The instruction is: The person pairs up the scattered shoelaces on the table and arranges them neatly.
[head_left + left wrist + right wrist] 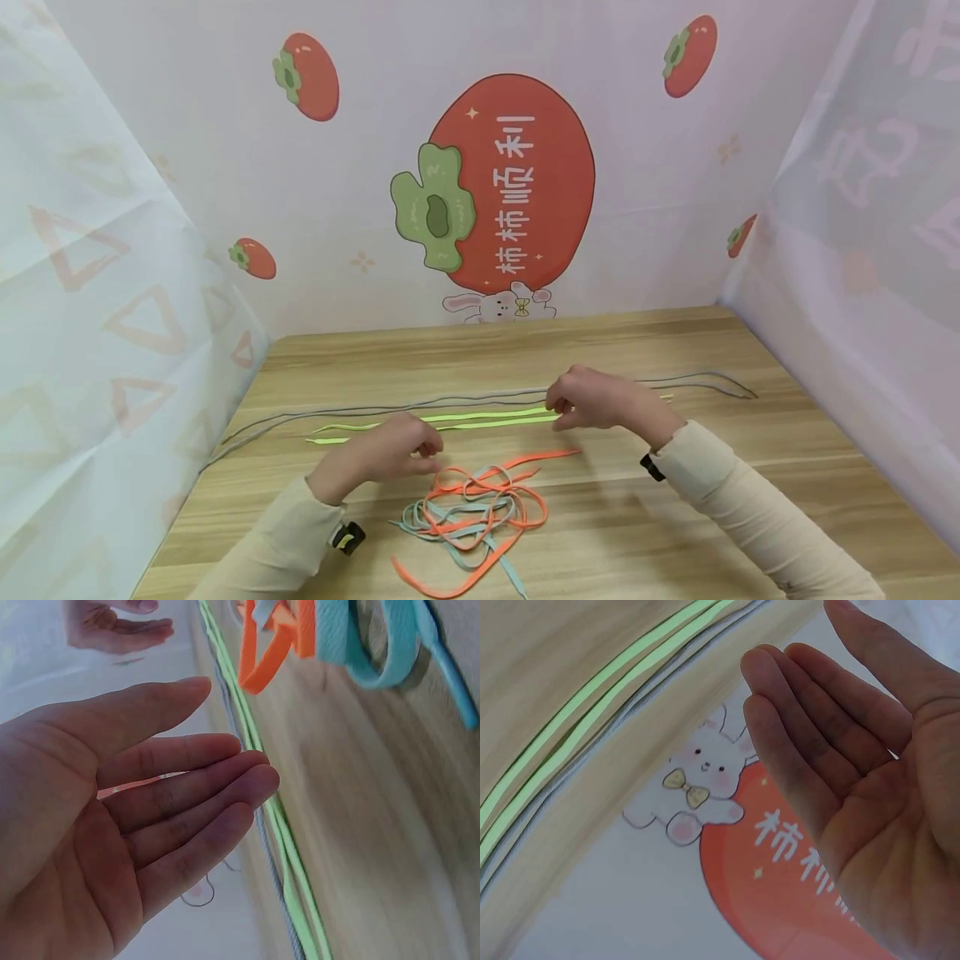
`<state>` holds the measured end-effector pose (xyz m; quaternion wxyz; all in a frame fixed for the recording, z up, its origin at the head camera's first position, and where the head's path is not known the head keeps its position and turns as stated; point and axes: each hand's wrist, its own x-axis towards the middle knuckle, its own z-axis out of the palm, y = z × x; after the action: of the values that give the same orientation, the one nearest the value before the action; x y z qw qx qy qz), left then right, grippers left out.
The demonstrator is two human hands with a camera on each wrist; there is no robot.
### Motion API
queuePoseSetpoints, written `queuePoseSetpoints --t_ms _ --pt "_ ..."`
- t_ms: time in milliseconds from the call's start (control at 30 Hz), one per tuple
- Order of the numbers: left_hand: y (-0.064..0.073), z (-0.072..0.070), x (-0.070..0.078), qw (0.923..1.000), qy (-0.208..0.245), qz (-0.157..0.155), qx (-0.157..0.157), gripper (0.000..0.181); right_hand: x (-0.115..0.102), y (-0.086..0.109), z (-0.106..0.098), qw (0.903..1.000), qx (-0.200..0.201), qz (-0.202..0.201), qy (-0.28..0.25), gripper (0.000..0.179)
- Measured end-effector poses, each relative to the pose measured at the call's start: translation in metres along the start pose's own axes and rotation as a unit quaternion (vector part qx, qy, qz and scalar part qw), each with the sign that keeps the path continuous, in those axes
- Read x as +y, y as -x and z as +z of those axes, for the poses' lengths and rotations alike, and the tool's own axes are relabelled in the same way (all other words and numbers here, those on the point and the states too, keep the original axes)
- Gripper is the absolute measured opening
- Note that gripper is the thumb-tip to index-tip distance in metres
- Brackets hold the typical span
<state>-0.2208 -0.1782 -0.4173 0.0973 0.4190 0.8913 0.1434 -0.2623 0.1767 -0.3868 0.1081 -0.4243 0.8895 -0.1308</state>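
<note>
Two yellow-green shoelaces (pixel 487 423) lie stretched nearly straight and side by side across the wooden table. Nearer the person sits a loose tangle of orange shoelace (pixel 498 554) and pale blue shoelace (pixel 512 575). My left hand (pixel 390 450) hovers at the tangle's upper left, just in front of the green laces, its fingers relaxed and slightly bent. Over the right part of the green laces is my right hand (pixel 596 398), fingers loosely bent. Both wrist views show empty palms, the left hand (pixel 150 780) and the right hand (pixel 855 757) apart from the laces.
Behind the green pair, two grey laces (pixel 337 411) run across the table (pixel 495 350), their tips near its right side. A white backdrop (pixel 360 192) with printed persimmons rises at the back, and pale sheets flank the left and right.
</note>
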Motion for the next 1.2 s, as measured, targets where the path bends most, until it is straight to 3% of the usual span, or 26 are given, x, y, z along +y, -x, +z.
queuePoseSetpoints --t_ms 200,467,567,800,967,1200 --pt "-0.010 0.011 0.005 0.9996 0.024 -0.010 -0.012 0.014 -0.015 -0.011 0.007 0.9997 -0.016 -0.020 -0.004 0.019" --pt "-0.022 0.024 0.010 0.9991 0.036 -0.001 -0.022 0.019 -0.031 -0.027 0.020 0.9991 -0.032 -0.024 -0.016 0.009" --pt "-0.024 0.027 0.010 0.9991 0.037 0.008 -0.021 0.018 -0.036 -0.033 0.025 0.9986 -0.035 -0.037 -0.015 0.017" --pt "-0.029 0.031 0.009 0.9988 0.045 -0.001 -0.018 0.017 -0.044 -0.042 0.036 0.9980 -0.037 -0.049 -0.017 0.011" --pt "-0.031 0.030 0.011 0.9982 0.058 -0.011 -0.005 0.016 -0.049 -0.047 0.041 0.9974 -0.037 -0.059 -0.020 0.011" --pt "-0.036 0.026 0.016 0.9973 0.066 0.011 0.031 0.014 -0.054 -0.051 0.046 0.9959 -0.017 -0.078 -0.042 0.016"
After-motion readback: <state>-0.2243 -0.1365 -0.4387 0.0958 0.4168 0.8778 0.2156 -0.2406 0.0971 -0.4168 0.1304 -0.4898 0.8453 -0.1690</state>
